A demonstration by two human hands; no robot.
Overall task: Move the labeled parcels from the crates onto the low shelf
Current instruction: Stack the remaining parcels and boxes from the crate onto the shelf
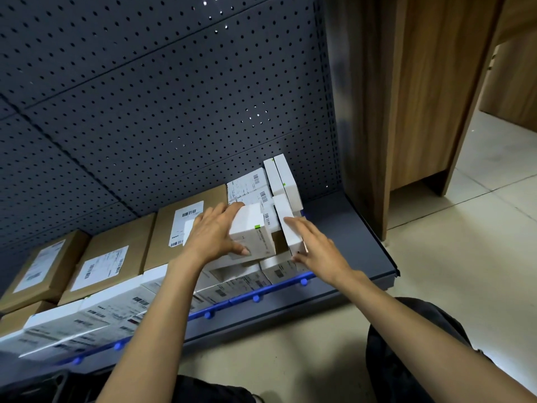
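Okay, left hand (216, 234): I'm gripping a small white box (252, 231) with it, fingers curling over its far top edge and thumb tucking under the near corner (there's a little green mark on the edge facing me).
Small white box: it's sitting tilted on top of other white parcels toward the right end of the low shelf (343, 228), not lying flat.
Right hand (316, 245): the fingers are stretching out fairly straight along the side of a slim white box (286, 225), with the thumb touching its near bottom corner. I'm pressing on it, not wrapping round it.
Slim white box: it's standing on edge just right of the one in my left hand, touching it or very nearly (can't tell which).
Back right: two upright white boxes (283, 178) are standing side by side in front of the pegboard back (145, 97).
Back row: three flat brown parcels (113, 263) with white barcode labels are lying side by side, running off to the left.
Front row: white labelled parcels (101, 315) are lying flat just behind the blue rail (255, 298) on the shelf's front edge.
Right of the shelf: a wooden panel (421, 97) is standing on the pale tile floor (465, 242).
Me: I'm crouching close, with my knees in dark trousers (406, 359) showing at the bottom.
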